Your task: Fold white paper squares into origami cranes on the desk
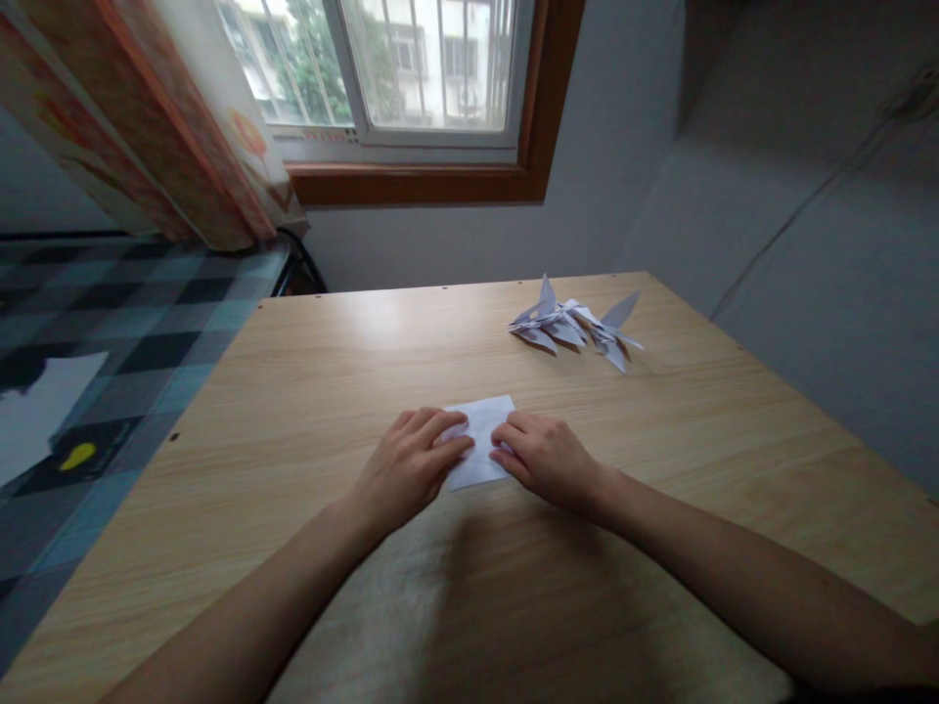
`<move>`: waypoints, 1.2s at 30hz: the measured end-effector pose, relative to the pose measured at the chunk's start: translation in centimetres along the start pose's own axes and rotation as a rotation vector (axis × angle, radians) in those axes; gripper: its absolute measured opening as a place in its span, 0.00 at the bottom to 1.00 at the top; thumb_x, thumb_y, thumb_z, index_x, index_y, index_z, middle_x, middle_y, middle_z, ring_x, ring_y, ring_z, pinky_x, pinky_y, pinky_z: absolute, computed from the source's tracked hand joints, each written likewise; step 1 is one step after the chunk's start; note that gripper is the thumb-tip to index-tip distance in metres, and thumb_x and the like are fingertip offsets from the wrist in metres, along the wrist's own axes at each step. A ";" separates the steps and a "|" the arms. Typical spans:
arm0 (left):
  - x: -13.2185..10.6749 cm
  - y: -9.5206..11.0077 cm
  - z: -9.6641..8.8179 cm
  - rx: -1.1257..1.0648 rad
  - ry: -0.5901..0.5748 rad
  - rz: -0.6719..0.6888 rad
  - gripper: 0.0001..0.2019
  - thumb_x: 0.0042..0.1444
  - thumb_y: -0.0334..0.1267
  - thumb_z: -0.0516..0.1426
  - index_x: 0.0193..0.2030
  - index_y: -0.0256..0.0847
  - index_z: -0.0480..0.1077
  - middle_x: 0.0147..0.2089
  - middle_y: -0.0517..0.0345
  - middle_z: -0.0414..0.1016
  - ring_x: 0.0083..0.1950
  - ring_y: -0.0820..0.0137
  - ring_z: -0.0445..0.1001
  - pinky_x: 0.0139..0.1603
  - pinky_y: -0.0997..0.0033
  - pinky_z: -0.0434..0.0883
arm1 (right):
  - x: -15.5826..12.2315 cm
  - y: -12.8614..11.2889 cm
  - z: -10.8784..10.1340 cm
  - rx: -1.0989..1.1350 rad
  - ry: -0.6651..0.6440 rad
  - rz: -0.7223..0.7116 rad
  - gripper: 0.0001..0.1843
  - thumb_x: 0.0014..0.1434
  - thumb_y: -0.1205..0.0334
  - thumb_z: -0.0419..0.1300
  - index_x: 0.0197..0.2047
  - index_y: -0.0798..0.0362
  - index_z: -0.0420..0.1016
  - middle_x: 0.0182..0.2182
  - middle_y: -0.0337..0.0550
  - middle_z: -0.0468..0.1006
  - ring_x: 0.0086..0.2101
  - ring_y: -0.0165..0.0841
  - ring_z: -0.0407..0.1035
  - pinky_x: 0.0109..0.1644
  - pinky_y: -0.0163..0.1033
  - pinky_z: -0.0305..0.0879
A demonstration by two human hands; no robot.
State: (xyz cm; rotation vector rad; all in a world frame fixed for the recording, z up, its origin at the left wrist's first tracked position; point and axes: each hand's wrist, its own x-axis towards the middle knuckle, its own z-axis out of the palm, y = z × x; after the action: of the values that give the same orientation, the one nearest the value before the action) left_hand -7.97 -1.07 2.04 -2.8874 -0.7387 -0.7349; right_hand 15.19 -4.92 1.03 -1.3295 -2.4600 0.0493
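Observation:
A small white sheet of paper [480,416] lies on the wooden table in front of me. My left hand [417,455] is closed at its left edge, with thumb and forefinger pinching there. At the opposite edge my right hand [549,458] is closed in a similar pinch, fingers curled. Between the two hands the middle of the paper shows, and the fingers cover parts of both sides. Beyond my right hand rests a cluster of folded white paper pieces [564,325] with pointed, wing-like tips.
The light wooden table [308,391] reaches back toward a wall and a barred window [440,68]. On the left, a checked cloth [154,342] covers another surface, where torn white paper [44,411] lies. An orange-patterned curtain [176,127] hangs above it.

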 end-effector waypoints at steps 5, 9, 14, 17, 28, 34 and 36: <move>0.2 0.6 -0.6 -0.080 -0.123 0.130 0.11 0.65 0.37 0.52 0.47 0.42 0.75 0.47 0.54 0.81 0.46 0.64 0.77 0.49 0.61 0.68 | -0.2 -0.1 0.2 0.144 0.036 -0.014 0.11 0.67 0.62 0.56 0.33 0.55 0.74 0.30 0.44 0.77 0.31 0.34 0.70 0.37 0.38 0.63; 0.1 0.5 -0.8 -0.052 -0.159 0.067 0.15 0.67 0.48 0.51 0.44 0.40 0.73 0.54 0.49 0.79 0.54 0.59 0.77 0.58 0.55 0.66 | 0.1 0.6 0.4 0.299 0.264 0.118 0.07 0.64 0.62 0.58 0.36 0.54 0.76 0.35 0.47 0.77 0.38 0.39 0.71 0.44 0.43 0.67; -0.1 0.0 -0.5 -0.096 -0.229 -0.048 0.15 0.66 0.50 0.51 0.42 0.41 0.70 0.60 0.47 0.75 0.64 0.55 0.70 0.65 0.47 0.61 | 0.6 2.1 0.4 0.487 0.312 0.266 0.17 0.54 0.76 0.53 0.43 0.55 0.76 0.38 0.46 0.78 0.38 0.37 0.71 0.46 0.44 0.68; -0.1 -0.2 -0.4 -0.084 -0.251 -0.142 0.15 0.65 0.51 0.52 0.42 0.41 0.69 0.62 0.47 0.73 0.66 0.52 0.68 0.64 0.43 0.61 | 0.7 2.5 0.4 0.681 0.252 0.199 0.21 0.50 0.79 0.50 0.40 0.54 0.77 0.36 0.43 0.78 0.32 0.31 0.69 0.40 0.39 0.68; -0.4 -0.4 -0.1 -0.093 -0.271 -0.194 0.14 0.63 0.44 0.53 0.51 0.41 0.68 0.65 0.45 0.70 0.67 0.52 0.66 0.64 0.41 0.62 | 0.6 3.6 0.9 0.963 0.178 0.081 0.26 0.50 0.77 0.55 0.52 0.52 0.74 0.57 0.52 0.71 0.46 0.34 0.73 0.44 0.40 0.73; -0.2 -0.3 -0.3 -0.087 -0.298 -0.182 0.17 0.63 0.46 0.54 0.55 0.42 0.67 0.67 0.45 0.68 0.69 0.51 0.63 0.65 0.41 0.60 | 0.6 3.5 0.4 0.888 0.155 0.007 0.21 0.56 0.77 0.53 0.47 0.50 0.78 0.55 0.49 0.76 0.55 0.38 0.71 0.56 0.49 0.69; -0.3 -0.4 -0.2 -0.090 -0.293 -0.168 0.21 0.62 0.52 0.55 0.56 0.42 0.66 0.67 0.44 0.67 0.69 0.49 0.63 0.65 0.40 0.60 | 0.8 3.3 0.4 0.792 0.177 0.012 0.17 0.57 0.75 0.55 0.44 0.51 0.80 0.47 0.46 0.81 0.48 0.37 0.74 0.54 0.48 0.70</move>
State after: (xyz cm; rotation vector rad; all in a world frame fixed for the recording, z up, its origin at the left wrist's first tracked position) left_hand -8.48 -0.86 2.05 -3.0815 -1.0136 -0.3678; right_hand 17.31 -2.41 0.25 -0.9326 -1.9416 0.7815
